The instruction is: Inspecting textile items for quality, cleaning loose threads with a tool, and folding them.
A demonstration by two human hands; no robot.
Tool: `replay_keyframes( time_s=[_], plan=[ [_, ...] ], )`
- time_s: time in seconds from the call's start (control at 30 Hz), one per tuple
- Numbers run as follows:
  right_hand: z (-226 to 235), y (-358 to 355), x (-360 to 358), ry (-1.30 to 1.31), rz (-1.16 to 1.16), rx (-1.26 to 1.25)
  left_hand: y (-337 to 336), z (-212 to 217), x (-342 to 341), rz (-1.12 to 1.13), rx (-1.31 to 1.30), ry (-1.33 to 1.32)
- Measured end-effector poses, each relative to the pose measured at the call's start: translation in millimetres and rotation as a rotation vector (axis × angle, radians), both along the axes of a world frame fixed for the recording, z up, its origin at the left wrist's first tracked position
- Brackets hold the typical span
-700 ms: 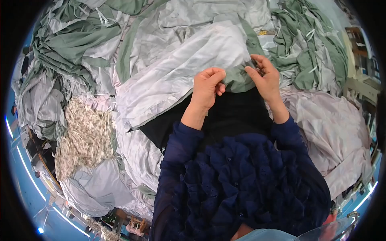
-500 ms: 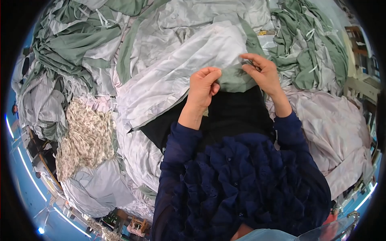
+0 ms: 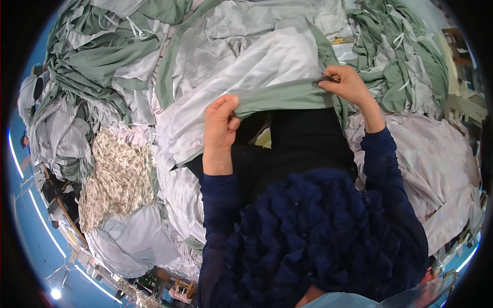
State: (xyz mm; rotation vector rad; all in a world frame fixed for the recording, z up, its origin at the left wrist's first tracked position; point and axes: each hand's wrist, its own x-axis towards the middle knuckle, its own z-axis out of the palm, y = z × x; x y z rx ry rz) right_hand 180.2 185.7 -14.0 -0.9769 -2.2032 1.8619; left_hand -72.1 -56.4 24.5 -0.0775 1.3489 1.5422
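left hand (image 3: pixel 220 120) fist clamped green fabric band (image 3: pixel 287 96), frame centre | right hand (image 3: pixel 349 84) fingertips pinched its far end | judged limp, light; gripped best along hem

I am looking into a garment workshop: heaps of pale grey and green fabric pieces (image 3: pixel 231 61) (one floral cloth (image 3: pixel 120 174) too) cover everything.

Sage-green band (image 3: pixel 287 97); floral cloth (image 3: pixel 120 177); navy sleeves (image 3: pixel 223 205).
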Motion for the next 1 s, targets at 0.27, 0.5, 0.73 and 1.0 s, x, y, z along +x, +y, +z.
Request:
replay_keyframes(
  time_s=[0.27, 0.5, 0.73, 1.0],
  plan=[
    [-4.1, 16.2, 14.2, -0.099, -0.121, 0.204, -26.2, 4.0, -31.4, 0.076, 0.052, 0.052],
    [-7.1, 36.7, 23.0, 0.118, -0.237, 0.56, -35.6, 11.7, -47.0, 0.127, 0.054, 0.099],
    [22.1, 55.6, 18.0, 0.024, -0.257, 0.301, -36.7, 9.4, -58.7, 0.12, 0.037, 0.154],
    [50.6, 48.5, 9.9, 0.242, -0.452, -0.116, -26.2, -23.7, -57.9, 0.13, -0.176, 0.312]
  ],
)
